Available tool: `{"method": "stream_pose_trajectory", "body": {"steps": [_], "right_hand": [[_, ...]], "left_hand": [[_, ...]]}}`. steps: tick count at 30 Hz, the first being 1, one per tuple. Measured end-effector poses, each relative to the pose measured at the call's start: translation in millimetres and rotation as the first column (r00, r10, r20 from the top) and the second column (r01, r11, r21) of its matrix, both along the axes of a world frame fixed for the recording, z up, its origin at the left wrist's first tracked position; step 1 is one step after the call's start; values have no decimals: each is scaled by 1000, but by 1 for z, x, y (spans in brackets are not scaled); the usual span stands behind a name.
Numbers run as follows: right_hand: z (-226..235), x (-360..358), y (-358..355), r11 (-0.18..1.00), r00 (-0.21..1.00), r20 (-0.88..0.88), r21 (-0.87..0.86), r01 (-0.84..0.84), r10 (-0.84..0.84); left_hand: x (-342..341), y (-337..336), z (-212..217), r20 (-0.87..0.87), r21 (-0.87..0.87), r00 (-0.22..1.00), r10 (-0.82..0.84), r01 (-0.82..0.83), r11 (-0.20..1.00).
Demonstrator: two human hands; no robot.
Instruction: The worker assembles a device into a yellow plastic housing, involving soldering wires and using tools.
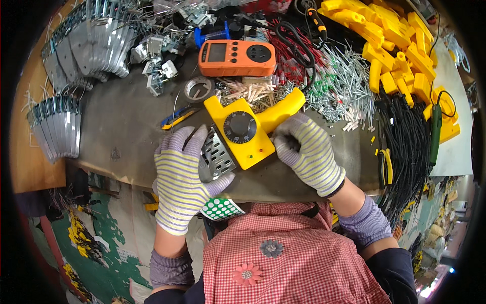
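A yellow plastic tool housing [254,147] with a black numbered dial [239,127] lies tilted on the bench, its handle [283,110] pointing up and right. A slotted metal guard [216,155] adjoins its lower left side. My left hand [179,175], in a striped glove, grips this guard between thumb and fingers. On the other side, my gloved right hand [307,151] has its fingers curled, with thumb and forefinger tips together against the housing near the handle's base. Anything between those tips is too small or hidden to make out.
Beyond the housing lie an orange meter [237,58], a tape roll [199,89] and a utility knife [179,117]. Metal plates [58,126] fan out at left. Yellow housings [400,50], black cables [402,147] and a green-handled tool [436,134] crowd the right.
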State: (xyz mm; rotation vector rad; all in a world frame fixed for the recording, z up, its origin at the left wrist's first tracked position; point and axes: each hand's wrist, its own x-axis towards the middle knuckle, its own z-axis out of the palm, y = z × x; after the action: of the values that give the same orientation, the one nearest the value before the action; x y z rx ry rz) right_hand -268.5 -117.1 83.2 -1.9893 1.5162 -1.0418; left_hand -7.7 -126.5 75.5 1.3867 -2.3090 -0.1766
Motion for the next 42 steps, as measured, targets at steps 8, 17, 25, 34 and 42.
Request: {"method": "stream_pose_trajectory", "body": {"steps": [8, 17, 25, 34, 42], "right_hand": [[45, -38, -6, 971, 972, -32, -52, -234, 232], [62, -28, -172, 948, 562, -802, -304, -93, -202], [127, -1, -138, 834, 935, -355, -524, -173, -29], [70, 223, 4, 392, 522, -94, -552, -736, 847], [67, 225, 5, 505, 510, 76, -325, -800, 857]], "left_hand": [[0, -1, -2, 16, 14, 1000, 3, -3, 1000], [-9, 6, 10, 55, -5, 997, 46, -46, 999], [65, 70, 62, -151, 0, 988, 16, -16, 1000], [116, 131, 77, -999, 45, 0, 45, 70, 997], [194, 197, 24, -719, 506, 91, 689, -611, 608]]}}
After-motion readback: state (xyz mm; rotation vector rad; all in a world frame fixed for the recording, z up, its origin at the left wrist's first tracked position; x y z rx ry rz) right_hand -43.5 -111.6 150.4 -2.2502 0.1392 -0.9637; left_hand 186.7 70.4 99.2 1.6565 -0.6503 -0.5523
